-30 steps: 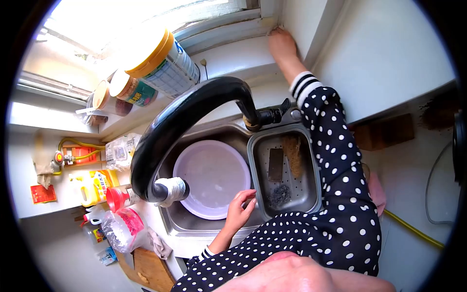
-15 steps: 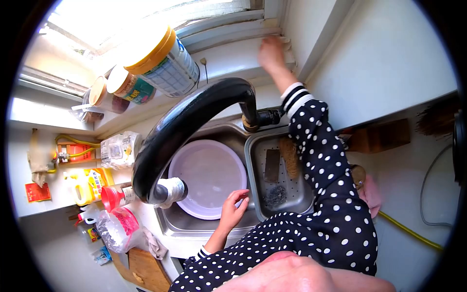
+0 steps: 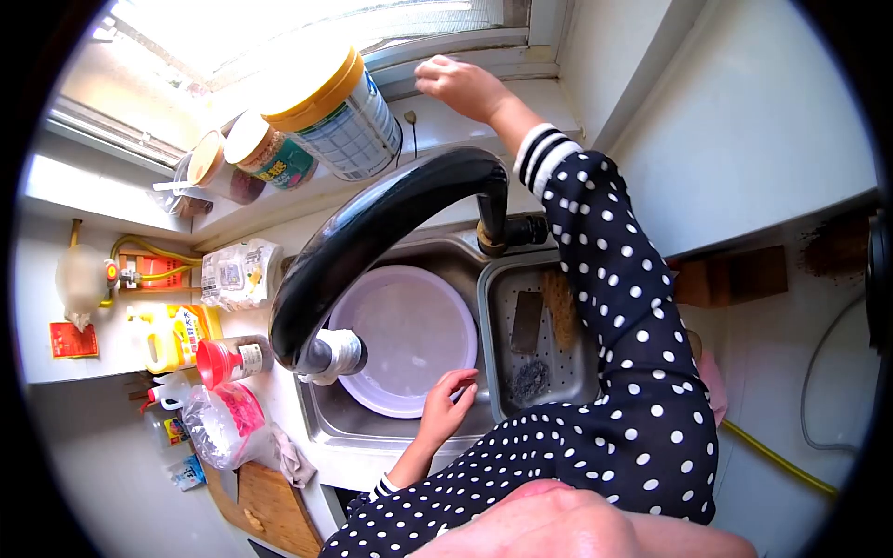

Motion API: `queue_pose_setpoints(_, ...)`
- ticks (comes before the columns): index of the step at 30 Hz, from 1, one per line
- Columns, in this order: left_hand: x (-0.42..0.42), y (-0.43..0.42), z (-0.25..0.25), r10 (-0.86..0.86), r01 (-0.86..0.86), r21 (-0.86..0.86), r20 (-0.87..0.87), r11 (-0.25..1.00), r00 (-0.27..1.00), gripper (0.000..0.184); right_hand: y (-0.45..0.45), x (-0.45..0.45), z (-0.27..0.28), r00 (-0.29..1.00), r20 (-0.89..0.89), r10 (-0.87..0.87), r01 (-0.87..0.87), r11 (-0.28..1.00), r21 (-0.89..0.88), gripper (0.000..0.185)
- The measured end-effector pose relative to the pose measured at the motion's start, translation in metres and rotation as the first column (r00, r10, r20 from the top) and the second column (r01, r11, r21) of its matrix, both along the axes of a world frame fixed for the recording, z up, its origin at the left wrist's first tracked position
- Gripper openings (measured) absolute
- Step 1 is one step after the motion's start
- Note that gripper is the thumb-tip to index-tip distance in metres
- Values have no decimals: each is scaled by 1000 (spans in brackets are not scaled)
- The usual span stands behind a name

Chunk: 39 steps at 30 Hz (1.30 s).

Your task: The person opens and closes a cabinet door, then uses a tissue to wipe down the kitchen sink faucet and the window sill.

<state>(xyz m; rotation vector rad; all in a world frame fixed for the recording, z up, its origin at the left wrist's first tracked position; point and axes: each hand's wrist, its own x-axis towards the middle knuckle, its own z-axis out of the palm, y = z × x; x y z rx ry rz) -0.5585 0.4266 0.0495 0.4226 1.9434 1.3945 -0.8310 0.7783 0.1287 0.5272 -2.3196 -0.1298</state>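
My left hand (image 3: 446, 406) rests at the near right rim of a pale lilac basin (image 3: 405, 325), which sits in the steel sink (image 3: 326, 423). Its fingers are loosely bent and apart, holding nothing. My right hand (image 3: 465, 88) is stretched out over the windowsill (image 3: 456, 116), past the black faucet (image 3: 386, 228). Those fingers are curled together; whatever they may hold cannot be made out. Left of this hand stands a large can with a yellow lid (image 3: 339, 116). A small object with a thin cord (image 3: 410, 118) lies between the can and my hand.
A grey drain tray (image 3: 539, 386) holds a dark bar (image 3: 526, 322), a brown scrubber (image 3: 560, 307) and a steel-wool pad (image 3: 530, 379). Jars (image 3: 270, 153), a red-lidded jar (image 3: 233, 361), a yellow jug (image 3: 181, 337) and a wooden board (image 3: 274, 507) are on the left.
My right hand has moved left along the windowsill, away from the corner by the wall. My left hand has stayed by the basin rim. The view has shifted slightly.
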Motion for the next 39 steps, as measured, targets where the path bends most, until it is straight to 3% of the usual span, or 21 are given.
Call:
queue_pose_setpoints(1, 0, 1, 0, -1, 1, 4, -19, 1000, 1000, 23, 9, -5, -2, 995, -20, -99, 100, 992, 78, 5)
queue_pose_setpoints(4, -2, -8, 1, -5, 5, 0, -49, 1000, 999, 23, 44, 14, -8, 986, -109, -130, 122, 990, -70, 6)
queue_pose_setpoints(7, -1, -13, -1, -8, 8, -13, -14, 1000, 1000, 23, 47, 22, -9, 976, -90, -197, 187, 976, -112, 7)
queue_pose_setpoints(10, 2, -13, -5, 6, -6, -26, -16, 1000, 1000, 23, 20, -5, -1, 994, -6, -111, 111, 994, 22, 9)
queue_pose_setpoints(11, 2, -12, -3, 19, -19, -21, -11, 1000, 1000, 23, 16, -12, -2, 995, -50, -81, 85, 992, 97, 9)
queue_pose_setpoints(15, 4, -15, 1, 32, -32, -17, 5, 999, 999, 23, 43, 16, -4, 989, -99, -108, 105, 994, -33, 11)
queue_pose_setpoints(18, 4, -19, -4, 39, -38, -15, 18, 999, 999, 23, 40, 12, -9, 976, -67, -205, 205, 979, -3, 11)
queue_pose_setpoints(22, 9, -15, -1, 79, -77, -43, 50, 996, 996, 23, -4, -33, 1, 996, -70, -60, 73, 978, 196, 7)
queue_pose_setpoints(25, 14, -17, -4, 80, -78, -34, 79, 996, 994, 23, -1, -25, 2, 997, -51, -64, 73, 977, 199, 6)
queue_pose_setpoints(29, 9, -19, -3, 86, -84, -22, 102, 996, 991, 24, 44, 17, -10, 972, -115, -206, 193, 974, -116, 5)
queue_pose_setpoints(33, 2, -24, -8, 101, -99, -33, 84, 995, 991, 24, 64, 42, -19, 904, -83, -419, 326, 803, -499, 10)
queue_pose_setpoints(36, -2, -30, -4, 113, -110, -40, 69, 993, 991, 23, 40, 46, -14, 853, -180, -489, 301, 745, -595, 12)
queue_pose_setpoints(39, -3, -36, -4, 116, -116, -25, 30, 993, 993, 23, 16, 35, -6, 912, -314, -266, 70, 853, -518, 12)
